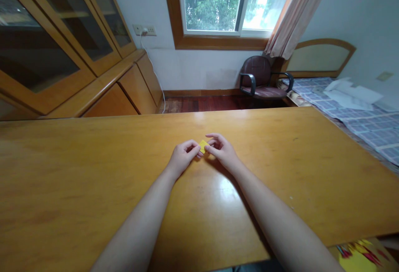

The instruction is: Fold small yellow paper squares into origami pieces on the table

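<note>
A small yellow folded paper (pixel 203 145) is held between both hands just above the wooden table (pixel 93 172), near its middle. My left hand (pixel 183 155) pinches the paper's left side with thumb and fingers closed. My right hand (pixel 222 149) pinches its right side, fingers curled. Both forearms stretch in from the near edge.
A dark office chair (pixel 262 79) stands beyond the table's far edge under the window. A bed with white sheets of paper (pixel 352 93) lies to the right. Wooden cabinets with glass doors (pixel 62 56) line the left wall. Colourful paper pieces (pixel 361 255) show below the table's near right corner.
</note>
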Demonstrator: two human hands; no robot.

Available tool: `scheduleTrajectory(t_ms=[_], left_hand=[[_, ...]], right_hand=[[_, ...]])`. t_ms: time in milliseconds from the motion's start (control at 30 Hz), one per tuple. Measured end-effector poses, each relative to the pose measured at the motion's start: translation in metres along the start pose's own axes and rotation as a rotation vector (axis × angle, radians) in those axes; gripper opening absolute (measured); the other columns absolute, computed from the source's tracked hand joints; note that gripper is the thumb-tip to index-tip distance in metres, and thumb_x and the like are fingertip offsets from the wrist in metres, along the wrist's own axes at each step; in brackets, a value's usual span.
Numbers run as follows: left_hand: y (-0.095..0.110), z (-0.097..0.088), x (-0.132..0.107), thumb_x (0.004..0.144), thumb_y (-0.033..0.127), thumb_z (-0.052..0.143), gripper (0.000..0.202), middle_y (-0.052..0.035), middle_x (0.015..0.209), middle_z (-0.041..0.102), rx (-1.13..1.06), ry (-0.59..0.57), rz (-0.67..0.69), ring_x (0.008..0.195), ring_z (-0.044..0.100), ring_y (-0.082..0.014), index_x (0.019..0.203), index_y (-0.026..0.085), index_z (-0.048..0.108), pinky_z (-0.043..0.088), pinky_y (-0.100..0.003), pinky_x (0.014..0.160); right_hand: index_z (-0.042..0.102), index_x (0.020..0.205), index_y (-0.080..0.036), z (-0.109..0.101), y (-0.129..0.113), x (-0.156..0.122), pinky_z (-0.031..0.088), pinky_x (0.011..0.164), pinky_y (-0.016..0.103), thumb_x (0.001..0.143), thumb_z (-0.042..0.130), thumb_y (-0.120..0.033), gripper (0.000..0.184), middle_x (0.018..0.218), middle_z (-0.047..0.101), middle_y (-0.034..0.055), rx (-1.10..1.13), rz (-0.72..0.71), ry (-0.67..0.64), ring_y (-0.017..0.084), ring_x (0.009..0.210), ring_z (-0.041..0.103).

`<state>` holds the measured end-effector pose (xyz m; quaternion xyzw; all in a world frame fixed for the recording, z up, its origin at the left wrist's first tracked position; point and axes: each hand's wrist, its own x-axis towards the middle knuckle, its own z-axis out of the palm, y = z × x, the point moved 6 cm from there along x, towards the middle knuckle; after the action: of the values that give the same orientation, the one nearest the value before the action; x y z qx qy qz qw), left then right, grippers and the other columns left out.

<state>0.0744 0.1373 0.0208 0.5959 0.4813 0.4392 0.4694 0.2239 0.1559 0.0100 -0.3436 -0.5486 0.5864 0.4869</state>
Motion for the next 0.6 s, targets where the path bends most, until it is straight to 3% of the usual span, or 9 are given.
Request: scheduleTrajectory(t_ms=[200, 433, 600], left_hand=[[-0.002, 0.0011, 0.0012, 0.083, 0.037, 0.062, 0.023, -0.0044, 0.069, 0.071, 0.002, -0.024, -0.012, 0.063, 0.066, -0.016, 0.074, 0.015, 0.064, 0.052, -0.027, 0.065], [-0.0016, 0.0063, -0.0003, 0.083, 0.034, 0.061, 0.022, -0.0041, 0.069, 0.071, -0.018, -0.135, -0.038, 0.062, 0.066, -0.016, 0.072, 0.015, 0.063, 0.051, -0.026, 0.065], [0.001, 0.0074, -0.0008, 0.085, 0.038, 0.06, 0.026, -0.0049, 0.072, 0.072, 0.054, -0.179, -0.003, 0.066, 0.066, -0.017, 0.072, 0.016, 0.064, 0.051, -0.027, 0.067]], right_hand=[[0.058, 0.107, -0.021, -0.0033, -0.0031, 0.0002, 0.044, 0.066, 0.027, 0.073, 0.074, -0.034, 0.04, 0.073, 0.062, -0.0029, 0.015, -0.016, 0.05, 0.013, 0.067, 0.057], [0.057, 0.105, -0.021, -0.006, -0.007, -0.0007, 0.044, 0.067, 0.028, 0.073, 0.074, -0.035, 0.039, 0.068, 0.06, -0.0044, 0.032, -0.034, 0.099, 0.013, 0.065, 0.055], [0.059, 0.105, -0.021, -0.003, -0.0085, -0.0022, 0.044, 0.063, 0.027, 0.072, 0.075, -0.037, 0.039, 0.069, 0.061, -0.0035, -0.004, -0.027, 0.071, 0.013, 0.064, 0.055]])
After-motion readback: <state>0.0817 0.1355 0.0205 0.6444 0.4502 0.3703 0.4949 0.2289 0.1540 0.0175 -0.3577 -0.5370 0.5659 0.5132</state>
